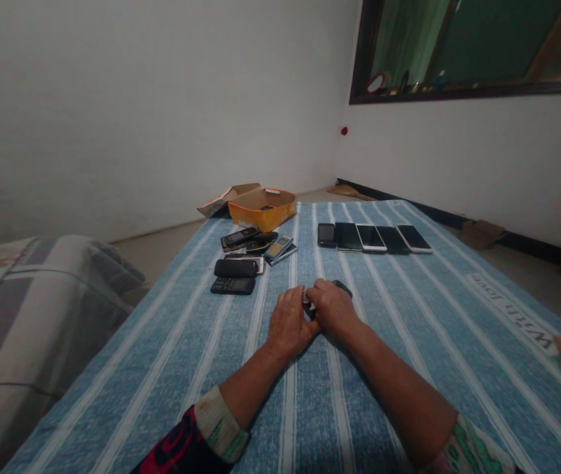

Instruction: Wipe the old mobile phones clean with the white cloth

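Both of my hands are together over the striped cloth, near the middle of the view. A small dark mobile phone (343, 288) lies between them, mostly covered by my fingers. The fingers of my right hand (334, 309) are closed over it, and one dark end sticks out beyond the knuckles. My left hand (288, 322) grips the other side, its thumb pointing toward my right wrist. Ahead and to the left is a loose pile of old phones, with a grey keypad phone (278, 247) and a black keypad phone (232, 285) among them.
Several phones lie side by side at the back right, including a white-edged smartphone (413, 239). An opened orange cardboard box (263, 214) stands at the far left end of the blue striped cloth (389, 368). A covered surface (38, 316) is at left.
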`<state>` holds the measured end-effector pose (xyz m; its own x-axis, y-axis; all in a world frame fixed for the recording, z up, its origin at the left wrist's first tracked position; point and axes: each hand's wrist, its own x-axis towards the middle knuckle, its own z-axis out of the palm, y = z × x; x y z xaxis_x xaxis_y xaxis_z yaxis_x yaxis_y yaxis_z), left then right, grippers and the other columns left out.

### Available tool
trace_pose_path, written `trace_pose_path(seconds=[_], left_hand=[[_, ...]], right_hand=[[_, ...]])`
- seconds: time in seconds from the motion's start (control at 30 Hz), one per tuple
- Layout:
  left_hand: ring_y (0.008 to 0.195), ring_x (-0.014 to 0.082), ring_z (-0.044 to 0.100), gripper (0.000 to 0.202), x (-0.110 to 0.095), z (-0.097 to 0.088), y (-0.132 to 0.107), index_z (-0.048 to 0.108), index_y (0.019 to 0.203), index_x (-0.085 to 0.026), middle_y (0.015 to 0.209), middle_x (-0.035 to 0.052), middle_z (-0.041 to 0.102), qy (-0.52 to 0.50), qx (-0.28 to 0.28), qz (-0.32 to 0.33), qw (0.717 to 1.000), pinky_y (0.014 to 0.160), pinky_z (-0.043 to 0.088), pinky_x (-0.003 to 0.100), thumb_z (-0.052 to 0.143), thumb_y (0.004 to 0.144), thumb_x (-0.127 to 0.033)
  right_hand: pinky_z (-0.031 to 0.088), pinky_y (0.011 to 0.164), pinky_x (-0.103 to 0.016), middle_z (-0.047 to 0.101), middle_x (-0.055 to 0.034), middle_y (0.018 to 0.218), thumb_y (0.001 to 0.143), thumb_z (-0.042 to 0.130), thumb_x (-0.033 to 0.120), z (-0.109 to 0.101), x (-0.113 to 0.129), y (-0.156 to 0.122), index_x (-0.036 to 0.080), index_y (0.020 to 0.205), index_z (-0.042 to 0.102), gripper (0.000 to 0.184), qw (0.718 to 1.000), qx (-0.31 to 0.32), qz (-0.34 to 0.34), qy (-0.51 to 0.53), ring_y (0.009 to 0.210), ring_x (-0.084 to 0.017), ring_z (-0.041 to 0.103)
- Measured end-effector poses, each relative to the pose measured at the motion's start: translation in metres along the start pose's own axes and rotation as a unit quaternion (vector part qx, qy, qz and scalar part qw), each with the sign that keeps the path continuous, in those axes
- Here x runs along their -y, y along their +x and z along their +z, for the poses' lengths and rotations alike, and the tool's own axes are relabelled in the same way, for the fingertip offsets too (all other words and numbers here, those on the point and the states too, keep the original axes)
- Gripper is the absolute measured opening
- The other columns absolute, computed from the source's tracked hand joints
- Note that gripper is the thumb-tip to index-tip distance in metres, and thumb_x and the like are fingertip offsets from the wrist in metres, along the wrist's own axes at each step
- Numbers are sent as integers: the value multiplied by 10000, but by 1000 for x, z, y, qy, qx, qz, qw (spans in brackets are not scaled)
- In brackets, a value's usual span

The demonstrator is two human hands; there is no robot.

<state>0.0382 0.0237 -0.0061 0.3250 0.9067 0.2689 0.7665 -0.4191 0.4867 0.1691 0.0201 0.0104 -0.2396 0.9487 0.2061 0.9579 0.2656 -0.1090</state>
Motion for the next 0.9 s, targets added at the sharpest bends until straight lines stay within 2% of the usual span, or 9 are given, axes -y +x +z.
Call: trace_pose_path(seconds=[0.1,0.17,0.23,0.3,0.43,0.53,0.67,0.73,0.9], left_hand=[[1120,316,541,749,0,1,-1,430,1336,-129,1206,136,610,-16,10,-19,1000,943,455,426,734,687,-349],[1115,308,548,792,-1,0,-1,407,1366,-143,1202,116,622,-26,15,-31,999,934,463,418,743,676,-339],[1103,298,556,793,-2,-1,0,401,1377,-164,1185,93,634,-34,15,-40,999,936,465,412,740,676,-321],[1097,294,559,794,-3,-2,0,390,1388,-169,1171,84,641,-41,17,-43,998,943,463,413,728,685,-316],[1108,304,563,800,-1,0,0,332,1428,-134,1190,123,630,-43,15,-51,998,940,464,425,674,726,-304],[1130,309,551,796,3,2,0,290,1448,-112,1228,149,611,-40,6,-43,998,943,461,433,627,742,-257],[1124,312,540,806,6,4,1,300,1443,-111,1240,138,615,-47,9,-12,999,928,467,430,633,719,-230],[1116,306,544,782,6,3,1,316,1438,-126,1226,124,625,-49,9,-13,999,928,466,426,628,727,-222],[1062,286,573,793,1,0,2,361,1412,-142,1154,96,653,-53,5,-33,998,918,471,410,699,707,-277]], right_hand=[[401,722,-279,614,-106,1000,934,438,129,-3,-15,1,168,960,679,246,996,-11,80,-29,942,-204,564],[402,717,-278,609,-114,1017,943,424,134,-5,-24,1,162,975,675,254,990,-17,136,-40,947,-207,565],[404,716,-276,606,-115,1029,947,419,135,-5,-27,1,161,986,673,259,986,-14,158,-43,957,-208,566],[408,723,-272,605,-113,1037,945,423,133,-5,-21,1,163,989,673,256,990,-6,136,-35,973,-207,563],[419,752,-266,613,-88,1019,942,442,148,-5,1,0,181,1040,671,251,1000,13,9,13,975,-195,560],[427,742,-268,619,-87,1014,946,446,168,-9,10,-2,176,1103,657,263,998,26,-44,38,968,-196,565],[437,728,-272,627,-96,1002,929,473,166,-16,11,-7,160,1074,676,250,995,65,-62,34,954,-202,580],[439,720,-272,624,-101,1002,938,459,167,-16,11,-7,156,1066,680,255,996,62,-56,23,952,-203,580],[437,741,-277,609,-108,1018,943,462,163,-10,-3,-1,156,1007,687,234,999,30,17,-13,974,-206,565]])
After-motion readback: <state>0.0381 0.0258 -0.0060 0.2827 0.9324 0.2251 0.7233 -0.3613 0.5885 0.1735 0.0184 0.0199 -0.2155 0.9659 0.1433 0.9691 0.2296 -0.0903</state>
